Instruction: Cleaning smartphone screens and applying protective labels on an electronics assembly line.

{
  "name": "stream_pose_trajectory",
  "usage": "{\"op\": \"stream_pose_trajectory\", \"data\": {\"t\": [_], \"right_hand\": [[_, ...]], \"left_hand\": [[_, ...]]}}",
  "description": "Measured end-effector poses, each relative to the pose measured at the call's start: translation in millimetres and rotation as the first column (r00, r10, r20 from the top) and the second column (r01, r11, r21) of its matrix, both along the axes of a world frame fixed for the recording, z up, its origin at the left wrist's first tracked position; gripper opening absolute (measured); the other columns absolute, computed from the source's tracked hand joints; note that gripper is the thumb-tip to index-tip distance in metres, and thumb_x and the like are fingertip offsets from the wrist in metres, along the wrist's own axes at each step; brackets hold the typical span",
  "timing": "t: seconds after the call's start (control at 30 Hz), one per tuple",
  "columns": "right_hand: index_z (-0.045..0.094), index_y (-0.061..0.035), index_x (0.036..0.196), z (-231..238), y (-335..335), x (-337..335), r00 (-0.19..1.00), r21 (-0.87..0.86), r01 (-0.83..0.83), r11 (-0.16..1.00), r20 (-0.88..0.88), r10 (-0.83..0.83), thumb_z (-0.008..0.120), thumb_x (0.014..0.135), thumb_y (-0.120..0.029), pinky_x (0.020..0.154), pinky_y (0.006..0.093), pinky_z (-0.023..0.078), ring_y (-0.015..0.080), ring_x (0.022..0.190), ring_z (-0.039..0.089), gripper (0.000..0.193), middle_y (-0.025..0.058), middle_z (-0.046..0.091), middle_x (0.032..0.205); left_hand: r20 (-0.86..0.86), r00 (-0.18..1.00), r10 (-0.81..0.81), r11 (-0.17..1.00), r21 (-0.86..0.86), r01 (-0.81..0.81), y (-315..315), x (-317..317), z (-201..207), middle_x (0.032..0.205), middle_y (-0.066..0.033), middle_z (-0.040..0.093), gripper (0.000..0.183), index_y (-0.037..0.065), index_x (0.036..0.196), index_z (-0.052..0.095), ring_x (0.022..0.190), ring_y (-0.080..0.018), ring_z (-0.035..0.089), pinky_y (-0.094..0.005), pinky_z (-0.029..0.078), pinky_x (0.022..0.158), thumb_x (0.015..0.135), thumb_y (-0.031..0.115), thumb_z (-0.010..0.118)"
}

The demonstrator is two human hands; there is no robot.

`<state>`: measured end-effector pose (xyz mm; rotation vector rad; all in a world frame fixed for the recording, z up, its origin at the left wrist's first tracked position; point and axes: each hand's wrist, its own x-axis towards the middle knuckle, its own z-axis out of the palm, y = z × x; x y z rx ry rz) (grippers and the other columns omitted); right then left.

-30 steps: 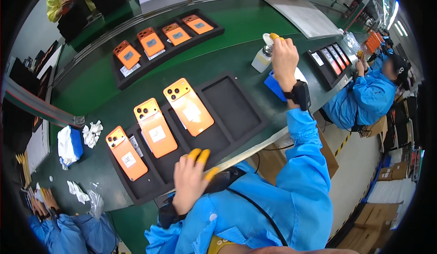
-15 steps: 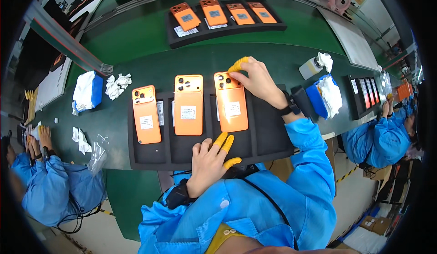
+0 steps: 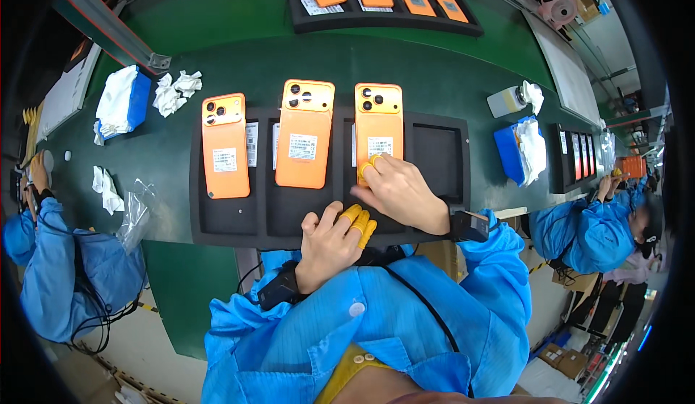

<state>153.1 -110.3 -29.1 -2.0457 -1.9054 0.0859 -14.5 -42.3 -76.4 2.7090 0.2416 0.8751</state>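
Observation:
A black tray (image 3: 438, 212) with several slots lies in front of me on the green belt. Three orange phones lie back-up in it: left (image 3: 224, 145), middle (image 3: 304, 133), right (image 3: 378, 123). My right hand (image 3: 402, 194) rests on the lower end of the right phone, its yellow-capped fingertips touching the phone's bottom edge. My left hand (image 3: 331, 243) lies on the tray's near edge, fingers curled, yellow finger cots on, holding nothing. The tray's rightmost slot is empty.
A second black tray (image 3: 384, 20) with several orange phones sits farther back. A blue box with white cloths (image 3: 520, 150) and a small bottle (image 3: 507, 101) stand right; another blue box (image 3: 123, 101) and crumpled wipes (image 3: 176, 91) left. Other workers in blue sit left (image 3: 65, 266) and right (image 3: 594, 230).
My right hand came back from the bottle at the right, passed the top of the right phone, and now rests on its lower end. The view has swung to centre on the tray.

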Motion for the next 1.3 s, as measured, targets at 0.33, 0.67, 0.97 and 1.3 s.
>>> {"op": "stream_pose_trajectory", "data": {"t": [0.33,0.67,0.97,1.3], "right_hand": [[0.060,0.0016,0.088,13.0,8.5,57.6,0.520,-0.380,-0.049,0.924,-0.799,-0.302,0.062,0.088,-0.016,0.053,0.0230,0.045,0.0060,0.060,0.055,0.018,0.0019,0.061,0.071],[0.056,-0.0015,0.091,92.8,17.8,47.3,0.800,0.469,0.493,0.733,-0.575,-0.170,0.058,0.089,-0.009,0.057,0.0283,0.046,0.0154,0.061,0.057,0.008,0.0061,0.060,0.074],[0.053,0.0051,0.076,14.2,90.7,-34.7,0.934,-0.014,-0.040,0.999,-0.356,0.032,0.061,0.084,-0.017,0.058,0.0444,0.048,0.0402,0.067,0.060,0.025,0.0239,0.059,0.074],[0.058,-0.0003,0.104,-29.7,79.6,-0.9,0.576,0.027,-0.179,0.984,-0.807,0.127,0.063,0.088,-0.018,0.063,0.0240,0.052,0.0125,0.077,0.066,0.025,0.0097,0.068,0.095]], "left_hand": [[-0.245,0.967,0.066,0.995,-0.052,-0.081,-9.7,12.3,10.9,0.098,-0.0006,0.060,0.024,0.011,0.088,0.067,0.110,-0.0221,0.046,-0.0418,0.024,0.071,0.078,0.032,0.066],[-0.167,0.974,0.152,0.977,-0.121,-0.173,-3.8,3.4,10.4,0.106,0.0002,0.059,0.031,0.010,0.096,0.067,0.110,-0.0214,0.046,-0.0428,0.024,0.076,0.076,0.034,0.069],[-0.180,0.868,0.462,0.877,-0.048,-0.477,16.0,-26.3,9.1,0.104,-0.0068,0.058,0.034,0.005,0.102,0.062,0.113,-0.0199,0.045,-0.0412,0.022,0.074,0.078,0.030,0.065],[0.053,0.949,0.311,0.887,-0.374,-0.270,52.1,-28.9,27.2,0.094,-0.0050,0.065,0.022,0.010,0.096,0.068,0.095,-0.0203,0.058,-0.0332,0.032,0.084,0.074,0.011,0.071]]}}
